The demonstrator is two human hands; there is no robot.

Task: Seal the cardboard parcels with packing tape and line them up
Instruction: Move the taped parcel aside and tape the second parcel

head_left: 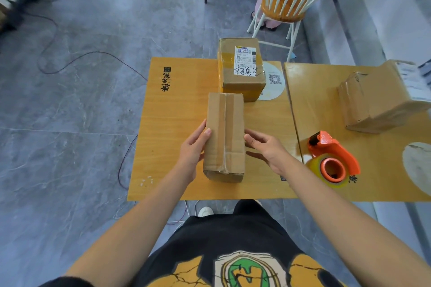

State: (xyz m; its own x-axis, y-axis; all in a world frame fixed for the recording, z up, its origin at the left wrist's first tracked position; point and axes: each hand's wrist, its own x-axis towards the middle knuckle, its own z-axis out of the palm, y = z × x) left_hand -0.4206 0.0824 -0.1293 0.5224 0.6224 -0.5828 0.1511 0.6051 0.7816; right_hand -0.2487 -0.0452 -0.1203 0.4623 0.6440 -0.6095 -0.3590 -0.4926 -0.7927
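Head view: the left hand (193,147) lies flat on the left side of a long brown box (225,135), with its thumb on the top edge. The right hand (265,149) is on the other side, and its straight fingers touch the right side of the box. Neither hand is curled around the box; it sits pressed between them on the wooden table (172,123). A strip of brown tape runs down the middle of the box top. Just past the fingertips stands a second box with a white label (241,70), very close to the long box's far end. Right beside the right wrist is an orange tape holder (331,158) with a yellowish roll of tape in it. Far off to the right of the right hand, a third box (377,100) rests on the next table (314,91).
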